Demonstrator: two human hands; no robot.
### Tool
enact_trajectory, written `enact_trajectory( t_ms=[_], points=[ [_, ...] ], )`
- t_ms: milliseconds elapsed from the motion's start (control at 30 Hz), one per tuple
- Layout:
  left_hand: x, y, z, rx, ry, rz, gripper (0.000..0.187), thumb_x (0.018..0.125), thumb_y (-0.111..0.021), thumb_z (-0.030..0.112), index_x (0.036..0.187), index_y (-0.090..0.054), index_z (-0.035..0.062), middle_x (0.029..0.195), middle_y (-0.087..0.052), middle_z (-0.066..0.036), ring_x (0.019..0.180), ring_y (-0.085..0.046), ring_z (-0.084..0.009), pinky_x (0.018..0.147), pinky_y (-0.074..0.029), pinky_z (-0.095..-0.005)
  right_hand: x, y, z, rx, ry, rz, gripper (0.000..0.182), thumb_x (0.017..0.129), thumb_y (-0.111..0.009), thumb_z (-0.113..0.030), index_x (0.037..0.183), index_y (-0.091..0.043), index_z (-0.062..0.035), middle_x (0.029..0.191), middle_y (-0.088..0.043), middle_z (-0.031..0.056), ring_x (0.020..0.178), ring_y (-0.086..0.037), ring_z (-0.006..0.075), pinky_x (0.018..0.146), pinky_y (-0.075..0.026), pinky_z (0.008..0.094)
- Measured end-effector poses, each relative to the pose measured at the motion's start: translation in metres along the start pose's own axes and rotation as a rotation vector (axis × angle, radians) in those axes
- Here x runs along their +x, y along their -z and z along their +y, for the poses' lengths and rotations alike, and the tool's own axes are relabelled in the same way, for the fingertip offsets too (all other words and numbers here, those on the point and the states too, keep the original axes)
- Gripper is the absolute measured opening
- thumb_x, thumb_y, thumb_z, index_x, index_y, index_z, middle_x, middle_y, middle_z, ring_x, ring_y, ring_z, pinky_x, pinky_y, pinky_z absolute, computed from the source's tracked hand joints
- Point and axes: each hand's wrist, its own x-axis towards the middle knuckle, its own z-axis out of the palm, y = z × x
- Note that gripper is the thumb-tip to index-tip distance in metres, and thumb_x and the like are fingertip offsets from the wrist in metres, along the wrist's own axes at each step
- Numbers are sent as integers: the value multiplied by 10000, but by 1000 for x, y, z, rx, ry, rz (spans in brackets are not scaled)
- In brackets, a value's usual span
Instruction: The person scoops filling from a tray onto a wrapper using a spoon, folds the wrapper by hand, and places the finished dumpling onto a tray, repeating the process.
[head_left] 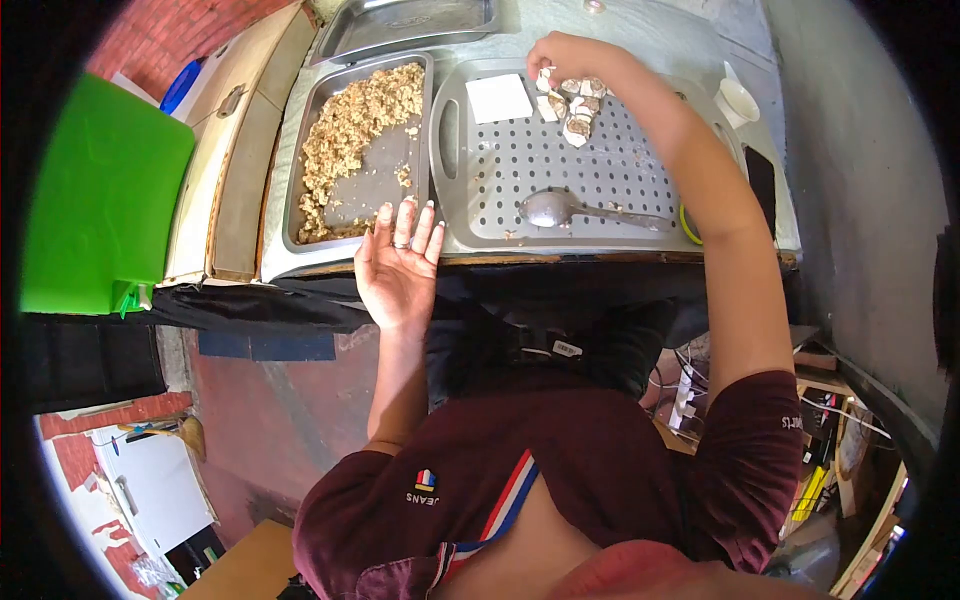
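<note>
My left hand point(400, 270) is held palm up at the table's front edge, fingers spread, with sticky residue on the fingertips and a ring on one finger. It holds nothing. Just beyond it lies a metal baking tray point(362, 205) partly filled with a crumbly oat-like mixture point(345, 120). My right hand point(580, 58) reaches to the back of a grey perforated tray point(620, 165), its curled fingers on a small paper-wrapped piece point(546, 82). Several similar wrapped pieces point(578, 122) lie beside it. A stack of white paper squares point(499, 98) is left of them.
A metal spoon point(560, 208) rests at the perforated tray's front. Another metal tray point(410, 28) stands behind. On the right are a white cup point(738, 103), a dark phone-like slab point(760, 185) and a yellow-green ring point(690, 223). A green bin point(110, 195) stands at left.
</note>
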Motion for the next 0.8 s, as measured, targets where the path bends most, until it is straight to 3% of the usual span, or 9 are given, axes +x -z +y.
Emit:
enact_trajectory(
  t_ms=[100,200,300,400,500,633,800],
  points=[
    [0,0,0,-1,1,0,393,941,-446,342,1219,-515,73,1265,-533,-136,1240,-452,-329,1040,-364,-475,5,-5,6,-31,25,-1,328,659,-661,87,963,-648,-35,910,-640,111,840,-613,215,717,-496,329],
    [-1,0,1,-5,4,-7,393,941,-444,341,1219,-514,71,1266,-531,-138,1242,-449,-330,1042,-362,-477,-5,-3,9,125,11,105,386,650,-668,82,1016,-638,-38,915,-642,105,854,-617,231,727,-497,337],
    [-1,0,2,52,6,-14,370,933,-461,320,1213,-534,89,1276,-537,-97,1265,-424,-315,1053,-344,-472,-26,10,9,54,126,234,334,705,-646,49,1012,-643,-82,860,-622,95,825,-605,232,707,-493,337],
    [0,0,2,82,11,-9,362,929,-470,311,1212,-543,98,1281,-538,-76,1272,-414,-308,1057,-336,-468,-53,24,-6,-32,43,69,336,710,-638,40,1027,-636,-69,864,-630,104,845,-612,238,743,-497,335],
    [2,0,-3,39,16,6,374,935,-452,325,1213,-528,87,1277,-531,-110,1253,-436,-327,1049,-350,-476,-70,4,13,-7,320,141,305,710,-654,-5,1011,-636,-45,905,-640,115,860,-619,255,778,-499,346],
    [4,-2,-9,19,32,-3,376,936,-446,333,1208,-528,87,1280,-524,-122,1244,-447,-336,1045,-356,-481,-86,-7,-6,-110,320,195,287,692,-664,-32,978,-655,-51,966,-650,109,959,-593,274,860,-471,353],
    [3,-3,-11,5,39,-13,379,934,-451,339,1207,-533,89,1290,-519,-122,1244,-447,-336,1046,-354,-482,-87,-10,-10,-136,302,165,268,702,-649,-22,967,-658,-64,948,-648,103,977,-586,269,850,-469,358]
  ],
)
